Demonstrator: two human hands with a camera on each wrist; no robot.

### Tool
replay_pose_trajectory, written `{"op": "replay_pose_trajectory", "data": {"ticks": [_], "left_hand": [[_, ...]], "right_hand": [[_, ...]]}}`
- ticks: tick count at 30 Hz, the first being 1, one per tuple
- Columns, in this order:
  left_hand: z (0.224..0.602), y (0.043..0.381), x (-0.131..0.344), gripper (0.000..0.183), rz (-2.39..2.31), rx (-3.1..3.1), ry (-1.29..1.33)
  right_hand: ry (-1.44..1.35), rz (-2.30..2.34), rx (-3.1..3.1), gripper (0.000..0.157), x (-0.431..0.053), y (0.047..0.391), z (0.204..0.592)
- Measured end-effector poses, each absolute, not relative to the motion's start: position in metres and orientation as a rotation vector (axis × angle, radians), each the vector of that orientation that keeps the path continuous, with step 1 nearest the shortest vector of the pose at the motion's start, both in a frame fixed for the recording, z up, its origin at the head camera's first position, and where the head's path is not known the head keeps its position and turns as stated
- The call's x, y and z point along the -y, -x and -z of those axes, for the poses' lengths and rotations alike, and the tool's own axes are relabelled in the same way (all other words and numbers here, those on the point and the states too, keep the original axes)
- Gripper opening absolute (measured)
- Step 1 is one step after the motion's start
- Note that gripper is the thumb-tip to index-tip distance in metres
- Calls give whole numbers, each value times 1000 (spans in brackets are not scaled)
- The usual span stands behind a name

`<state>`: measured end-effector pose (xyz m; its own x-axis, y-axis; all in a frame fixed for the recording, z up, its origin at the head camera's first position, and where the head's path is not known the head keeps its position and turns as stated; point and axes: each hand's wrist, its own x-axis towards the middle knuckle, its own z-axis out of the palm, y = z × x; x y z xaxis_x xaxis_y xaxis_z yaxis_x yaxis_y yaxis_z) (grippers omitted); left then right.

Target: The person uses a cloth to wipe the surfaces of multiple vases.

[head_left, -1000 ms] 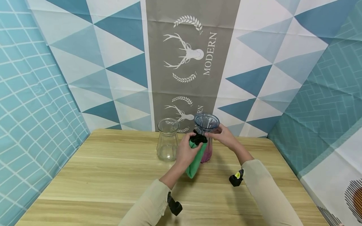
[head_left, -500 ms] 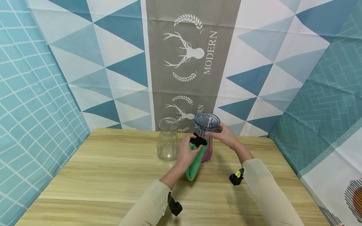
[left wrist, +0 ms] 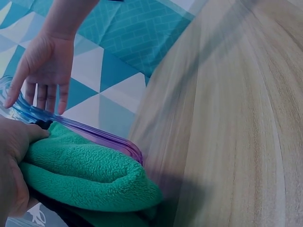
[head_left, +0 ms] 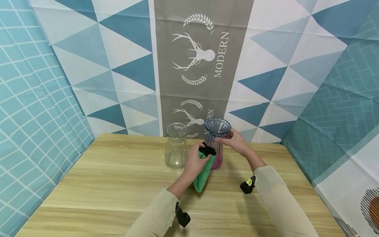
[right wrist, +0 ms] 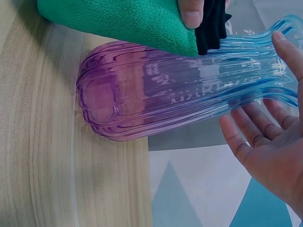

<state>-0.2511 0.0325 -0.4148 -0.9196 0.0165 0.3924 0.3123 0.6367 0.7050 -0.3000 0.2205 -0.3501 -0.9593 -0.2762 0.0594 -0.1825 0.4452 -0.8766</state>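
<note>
My left hand (head_left: 193, 161) grips a folded green towel (left wrist: 94, 170) by its black edge, with the bulk of the cloth hanging down. The towel overlaps the lower side of a ribbed glass vase (right wrist: 156, 90), blue at its flared rim and pink at the base. That vase stands upright on the wooden table. Around its neck, from the right, my right hand (head_left: 235, 143) holds it with the thumb in front and the fingers behind. A clear glass vase (head_left: 175, 153) stands to the left, just beyond my left hand.
The wooden table (head_left: 118, 184) ends at a patterned backdrop (head_left: 201, 56) right behind the two vases. Tiled blue cloth (head_left: 38, 98) hangs on the left side, and more patterned cloth (head_left: 340, 108) hangs on the right.
The left hand and the towel have come slightly down, toward the near side and away from the vase's neck. The right hand keeps its place on the vase.
</note>
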Motion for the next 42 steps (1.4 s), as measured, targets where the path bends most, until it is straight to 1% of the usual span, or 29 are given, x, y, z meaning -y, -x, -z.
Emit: {"op": "replay_pose_trajectory", "data": {"ticks": [5, 15, 23, 28, 36, 42], "left_hand": [[413, 251, -32, 39, 1184, 2549, 253], [412, 249, -32, 37, 1207, 2589, 228], [412, 248, -31, 38, 1181, 2624, 226], [413, 248, -31, 37, 1157, 2667, 218], [413, 246, -30, 36, 1162, 2669, 227], [405, 242, -34, 38, 1225, 2581, 239]], "right_hand": [[403, 1547, -2615, 68, -220, 299, 351], [411, 1554, -2612, 71, -220, 299, 352], [418, 1530, -2622, 70, -212, 278, 330], [427, 1534, -2620, 69, -211, 275, 328], [404, 1529, -2626, 71, -220, 298, 352], [407, 1511, -2647, 68, -219, 297, 354]]}}
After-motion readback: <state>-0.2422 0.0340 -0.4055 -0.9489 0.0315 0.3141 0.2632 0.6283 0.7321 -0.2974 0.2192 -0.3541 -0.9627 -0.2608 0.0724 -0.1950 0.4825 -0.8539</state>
